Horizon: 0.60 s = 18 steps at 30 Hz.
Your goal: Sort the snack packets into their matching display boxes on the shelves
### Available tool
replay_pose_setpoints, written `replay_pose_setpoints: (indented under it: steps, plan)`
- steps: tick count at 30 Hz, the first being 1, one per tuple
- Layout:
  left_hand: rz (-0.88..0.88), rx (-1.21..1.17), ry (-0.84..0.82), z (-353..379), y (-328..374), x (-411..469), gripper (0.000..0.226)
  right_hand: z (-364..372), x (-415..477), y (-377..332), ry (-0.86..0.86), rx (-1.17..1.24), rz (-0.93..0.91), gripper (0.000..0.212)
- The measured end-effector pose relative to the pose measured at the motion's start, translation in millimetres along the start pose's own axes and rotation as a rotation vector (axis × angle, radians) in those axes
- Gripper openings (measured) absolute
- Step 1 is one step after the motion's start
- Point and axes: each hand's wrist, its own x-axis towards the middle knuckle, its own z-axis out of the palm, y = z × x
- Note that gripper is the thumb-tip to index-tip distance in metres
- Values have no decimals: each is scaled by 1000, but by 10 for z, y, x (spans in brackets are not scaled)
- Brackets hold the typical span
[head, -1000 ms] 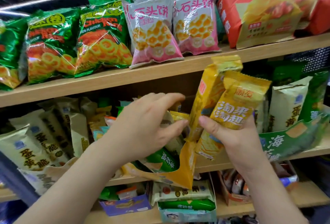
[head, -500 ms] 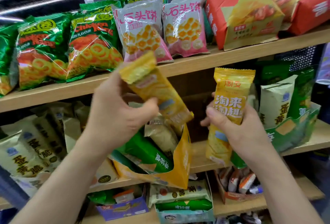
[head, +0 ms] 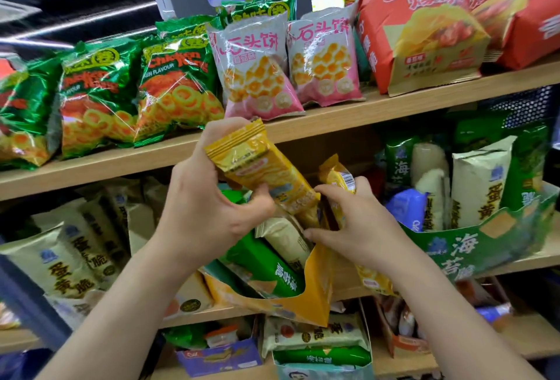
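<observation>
My left hand (head: 203, 206) grips a yellow snack packet (head: 260, 167), tilted with its lower end down inside the yellow display box (head: 312, 294) on the middle shelf. My right hand (head: 360, 225) holds a second yellow packet (head: 339, 179) upright at the box's right side, its bottom end showing below my wrist. The box also holds a green packet (head: 266, 264) and a cream packet (head: 285, 240).
A green display box (head: 485, 246) at the right holds cream, green and blue packets. Cream packets (head: 66, 258) fill the middle shelf's left. The top shelf (head: 333, 118) carries green, pink and red bags. Lower boxes (head: 321, 346) sit below.
My left hand took one yellow packet from my right and lowered it into the yellow box. My right hand moved left and down with the other packet to the box.
</observation>
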Motion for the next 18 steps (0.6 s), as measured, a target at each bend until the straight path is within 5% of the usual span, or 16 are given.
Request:
replay_pose_setpoints:
  steps: [7, 13, 18]
  plan:
    - [-12, -24, -75, -11, -69, 42, 51, 132, 167, -29, 205, -69, 205, 41]
    - [-60, -51, -256, 77, -137, 95, 52, 248, 178, -4, 191, 45, 261, 19]
    - [-169, -57, -335, 148, -195, 117, 43, 110, 28, 142, 106, 274, 172, 43]
